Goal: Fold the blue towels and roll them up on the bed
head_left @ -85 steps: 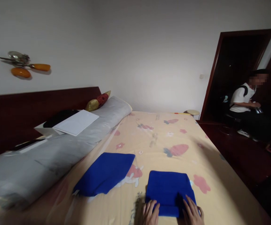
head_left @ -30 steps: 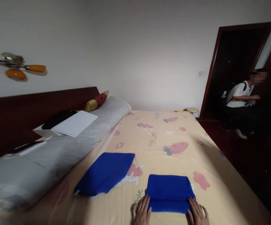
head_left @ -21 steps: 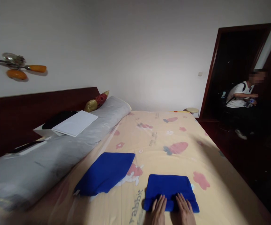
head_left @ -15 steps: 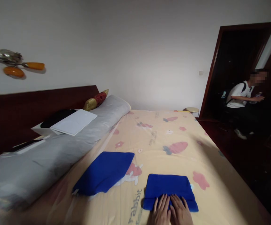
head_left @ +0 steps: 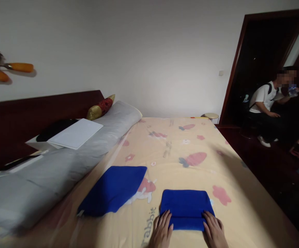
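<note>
Blue folded towel, now between the fingers: left hand and right hand have parted from its middle, lying flat, gripping nothing; fold looks smoothed.

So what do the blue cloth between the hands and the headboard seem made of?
The folded blue cloth looks like soft matte fabric, perhaps fleece or microfibre: no sheen, rounded fold edges. The headboard looks like dark reddish wood or veneer, smooth, low gloss; grain too dim to tell.

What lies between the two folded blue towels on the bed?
Head view: only printed bedsheet lies between the left towel and the right towel.
</note>
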### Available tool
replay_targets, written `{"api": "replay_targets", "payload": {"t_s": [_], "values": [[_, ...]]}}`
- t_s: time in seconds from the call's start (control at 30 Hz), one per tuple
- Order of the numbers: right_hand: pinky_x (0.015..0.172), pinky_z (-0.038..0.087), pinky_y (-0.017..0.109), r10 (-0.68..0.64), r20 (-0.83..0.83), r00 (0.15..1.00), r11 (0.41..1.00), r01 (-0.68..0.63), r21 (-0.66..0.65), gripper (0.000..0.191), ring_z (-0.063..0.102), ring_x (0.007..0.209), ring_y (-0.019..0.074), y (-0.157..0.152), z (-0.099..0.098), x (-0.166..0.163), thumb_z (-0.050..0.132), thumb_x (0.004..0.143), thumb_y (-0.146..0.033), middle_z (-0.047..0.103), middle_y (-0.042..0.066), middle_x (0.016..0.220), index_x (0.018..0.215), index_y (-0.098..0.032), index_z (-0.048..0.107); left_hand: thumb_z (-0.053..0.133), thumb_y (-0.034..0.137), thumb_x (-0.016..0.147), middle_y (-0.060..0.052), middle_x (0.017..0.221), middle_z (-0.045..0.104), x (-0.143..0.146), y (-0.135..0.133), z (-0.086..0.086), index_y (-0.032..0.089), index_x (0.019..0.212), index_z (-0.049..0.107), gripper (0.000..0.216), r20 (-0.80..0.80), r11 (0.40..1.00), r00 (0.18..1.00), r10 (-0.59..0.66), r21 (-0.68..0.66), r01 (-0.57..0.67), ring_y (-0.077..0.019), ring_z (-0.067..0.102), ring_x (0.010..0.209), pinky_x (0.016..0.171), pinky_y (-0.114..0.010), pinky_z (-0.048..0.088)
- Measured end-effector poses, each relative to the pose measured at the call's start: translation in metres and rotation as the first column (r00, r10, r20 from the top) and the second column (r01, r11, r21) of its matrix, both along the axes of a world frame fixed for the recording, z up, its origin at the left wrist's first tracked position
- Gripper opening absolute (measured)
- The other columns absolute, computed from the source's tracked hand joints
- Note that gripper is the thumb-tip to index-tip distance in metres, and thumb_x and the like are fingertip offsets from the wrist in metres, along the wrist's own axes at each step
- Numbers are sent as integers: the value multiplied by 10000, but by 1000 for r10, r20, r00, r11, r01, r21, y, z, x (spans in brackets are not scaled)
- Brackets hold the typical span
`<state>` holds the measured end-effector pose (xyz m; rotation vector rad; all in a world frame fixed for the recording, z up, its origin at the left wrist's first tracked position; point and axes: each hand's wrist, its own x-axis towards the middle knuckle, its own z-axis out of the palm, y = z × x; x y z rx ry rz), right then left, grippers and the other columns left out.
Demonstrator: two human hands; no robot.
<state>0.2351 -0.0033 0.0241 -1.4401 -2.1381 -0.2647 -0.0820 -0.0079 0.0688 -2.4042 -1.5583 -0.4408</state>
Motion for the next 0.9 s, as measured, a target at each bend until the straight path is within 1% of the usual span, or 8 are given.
{"api": "replay_targets", "payload": {"t_s": [0.1, 0.27, 0.37, 0.47, 0.57, 0.67, 0.77, 0.9], "values": [[933, 424, 324, -8, -7, 1000, 1000, 8, -22, 469, 536, 1234, 180, 0, 2, 2, 462, 908, -334, 591, 20, 1340, 1374, -309, 420, 402, 358, 945, 71, 1423, 525, -2, -1, 5, 327, 1455, 234, 538, -2, 1000, 1000, 12, -4, -12, -88, 520, 1242, 986, -275, 435], [944, 408, 361, -39, 10, 999, 998, 38, 55, 458, 553, 1212, 192, -1, 4, -2, 472, 895, -353, 609, 20, 1318, 1350, -304, 451, 435, 317, 921, 64, 1411, 542, 0, -3, 7, 324, 1454, 251, 563, -19, 996, 999, 25, 90, -24, -110, 519, 1245, 987, -294, 410], [931, 404, 426, -163, -35, 986, 983, 166, 84, 458, 582, 1172, 238, -7, 1, -15, 484, 859, -380, 592, 47, 1335, 1313, -321, 496, 459, 211, 862, 38, 1397, 558, 7, -9, -7, 317, 1419, 354, 577, -28, 977, 998, 63, 205, -56, -145, 530, 1236, 959, -323, 399], [901, 400, 460, -276, -115, 954, 960, 280, 19, 481, 567, 1191, 268, -20, -7, -33, 442, 823, -294, 537, 61, 1393, 1296, -335, 519, 446, 92, 787, 38, 1317, 628, 19, -23, -29, 351, 1308, 513, 586, 49, 949, 980, 191, 246, -197, -174, 567, 1183, 935, -367, 385], [882, 393, 470, -376, -152, 914, 927, 372, -53, 463, 581, 1170, 271, -32, -17, -45, 403, 846, -291, 564, 65, 1363, 1287, -341, 535, 437, 66, 740, 30, 1287, 649, 27, -35, -45, 363, 1275, 546, 622, 120, 934, 947, 297, 170, -314, -209, 576, 1159, 937, -425, 373], [941, 359, 492, -440, -135, 888, 897, 426, -116, 439, 571, 1183, 275, -33, -21, -48, 385, 886, -369, 563, 63, 1365, 1299, -336, 532, 414, 46, 705, 40, 1340, 608, 27, -35, -47, 359, 1311, 507, 689, 150, 941, 936, 320, 63, -332, -207, 557, 1189, 962, -447, 353], [980, 332, 494, -420, -97, 902, 901, 401, -166, 432, 555, 1199, 264, -26, -11, -47, 391, 878, -358, 568, 53, 1361, 1277, -319, 553, 400, 42, 716, 58, 1317, 625, 24, -22, -36, 369, 1266, 552, 658, 220, 947, 921, 322, -83, -311, -188, 558, 1194, 982, -439, 344], [980, 325, 484, -346, -94, 934, 917, 315, -245, 378, 568, 1155, 269, -10, 21, -42, 462, 831, -352, 652, 71, 1239, 1171, -288, 615, 401, 82, 766, 28, 1248, 675, 26, -3, -7, 348, 1184, 623, 543, 317, 921, 873, 371, -249, -301, -189, 556, 1196, 1029, -450, 333]]}}
